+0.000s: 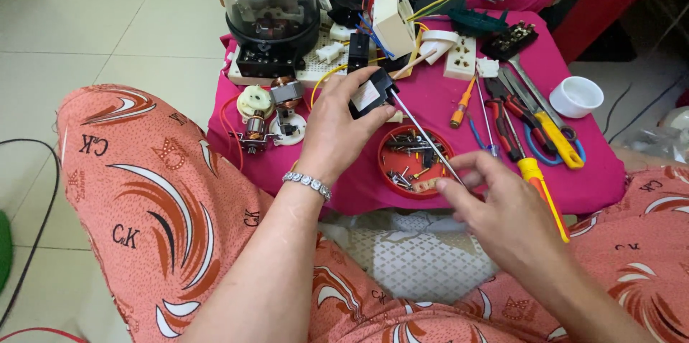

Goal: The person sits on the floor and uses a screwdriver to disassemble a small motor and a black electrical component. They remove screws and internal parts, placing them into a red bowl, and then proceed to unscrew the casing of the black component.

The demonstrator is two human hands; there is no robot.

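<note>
pink table (430, 99); left hand (334, 131) grips black part (369, 93), right hand (495, 199) pinches screwdriver (423, 135)

We've got one head cam, looking steeply down & fwd from close above our lap onto the pink-covered table (430, 110); no 2nd view to overlap.

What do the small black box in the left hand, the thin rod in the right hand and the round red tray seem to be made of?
Black box: matte plastic, probably; dull moulded look.
Rod: metal, apparently; thin, with a grey shine.
Red tray: plastic, likely; smooth, uniform red rim.
</note>
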